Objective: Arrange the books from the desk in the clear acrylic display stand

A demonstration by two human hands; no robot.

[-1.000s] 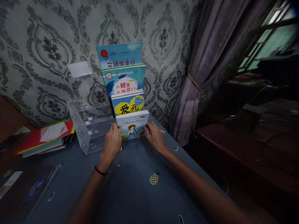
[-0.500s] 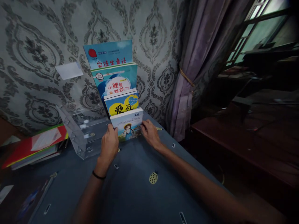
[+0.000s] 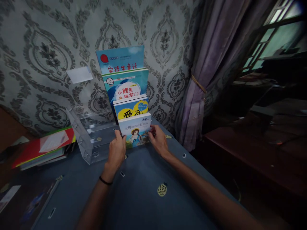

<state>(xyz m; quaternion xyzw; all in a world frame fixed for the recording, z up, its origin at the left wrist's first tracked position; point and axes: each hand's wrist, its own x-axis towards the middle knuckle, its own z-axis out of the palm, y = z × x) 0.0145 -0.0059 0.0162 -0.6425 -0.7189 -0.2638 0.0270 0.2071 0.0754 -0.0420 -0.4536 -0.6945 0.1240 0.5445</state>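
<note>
A small book point(image 3: 136, 132) with a light cover and a drawn girl stands upright at the front of a row of books. On its left edge my left hand point(image 3: 116, 147) is closed, thumb and fingers against the side. My right hand point(image 3: 158, 139) grips the opposite edge. Just behind it rises a blue and yellow book point(image 3: 128, 110), then a teal book point(image 3: 128, 81) and a taller blue book point(image 3: 121, 59) nearest the wall. They stand stepped in height, in the right part of a clear plastic rack point(image 3: 81, 140).
Left of the rack lies a pile with a red folder point(image 3: 28, 153) on top. A dark flat item point(image 3: 31, 204) sits at the lower left. The blue tablecloth point(image 3: 139, 204) has pineapple prints. A tied curtain point(image 3: 194, 105) hangs beyond the table's right edge.
The whole scene has shifted to the right and slightly down in view as my head turned. Both hands keep hold of the front book, which stays before the others.
</note>
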